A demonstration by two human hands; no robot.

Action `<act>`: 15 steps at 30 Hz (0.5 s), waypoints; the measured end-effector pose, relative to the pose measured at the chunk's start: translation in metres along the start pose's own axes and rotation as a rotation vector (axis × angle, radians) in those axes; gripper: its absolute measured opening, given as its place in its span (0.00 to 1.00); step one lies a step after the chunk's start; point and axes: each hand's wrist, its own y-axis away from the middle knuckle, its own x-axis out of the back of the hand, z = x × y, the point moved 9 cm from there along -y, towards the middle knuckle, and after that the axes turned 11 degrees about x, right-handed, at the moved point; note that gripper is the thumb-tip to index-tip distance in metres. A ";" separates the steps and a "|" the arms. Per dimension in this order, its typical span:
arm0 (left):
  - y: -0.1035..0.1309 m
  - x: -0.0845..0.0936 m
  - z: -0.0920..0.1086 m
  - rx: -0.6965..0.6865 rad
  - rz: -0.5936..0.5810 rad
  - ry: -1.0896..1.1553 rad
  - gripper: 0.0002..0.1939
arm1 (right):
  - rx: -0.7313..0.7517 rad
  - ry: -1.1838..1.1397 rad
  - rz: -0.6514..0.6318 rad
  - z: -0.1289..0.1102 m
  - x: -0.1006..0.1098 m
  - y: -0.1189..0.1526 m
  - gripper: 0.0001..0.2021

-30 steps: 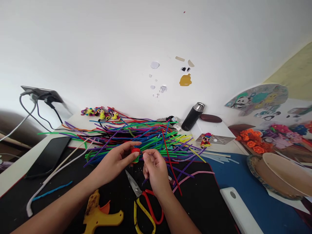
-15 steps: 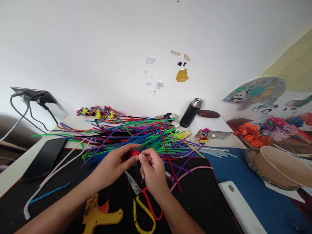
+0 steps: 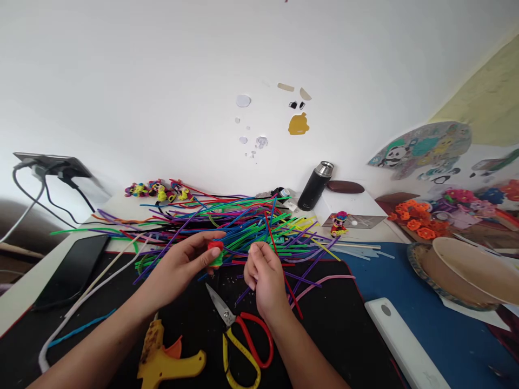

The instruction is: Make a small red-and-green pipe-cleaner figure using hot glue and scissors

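My left hand (image 3: 190,262) pinches a small red and green pipe-cleaner piece (image 3: 216,254) between thumb and fingers, partly hidden by them. A thin purple pipe cleaner (image 3: 235,252) runs from that piece across to my right hand (image 3: 264,273), whose thumb and forefinger are closed on its end. Below the hands, scissors (image 3: 226,313) with one red and one yellow handle lie on the black mat (image 3: 324,329). To their left rests a yellow glue gun (image 3: 170,363). Just behind the hands spreads a large pile of coloured pipe cleaners (image 3: 239,229).
Several small figures (image 3: 158,190) sit at the back left; another figure (image 3: 339,223) stands by a white box (image 3: 352,208). A black flask (image 3: 315,186) leans near the wall. A phone (image 3: 71,270) lies left, a white bar-shaped object (image 3: 401,340) and a bowl (image 3: 474,270) right.
My hands have drawn apart: the left moved left with the red and green piece, the right moved slightly right. The purple strand now shows stretched between them. The view shifted slightly.
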 end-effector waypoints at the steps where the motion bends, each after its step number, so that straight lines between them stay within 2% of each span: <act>1: -0.001 0.005 0.000 0.015 0.023 0.044 0.35 | 0.006 -0.015 0.020 -0.001 0.003 -0.001 0.26; 4: -0.002 0.017 -0.002 0.050 0.072 0.143 0.35 | 0.017 -0.031 0.038 -0.002 0.005 -0.003 0.29; 6: -0.002 0.017 -0.002 0.054 0.069 0.146 0.35 | 0.012 -0.027 0.033 -0.001 0.003 -0.003 0.29; 15: 0.002 -0.005 0.004 0.041 -0.041 0.112 0.36 | 0.011 0.009 -0.026 0.004 -0.005 0.000 0.34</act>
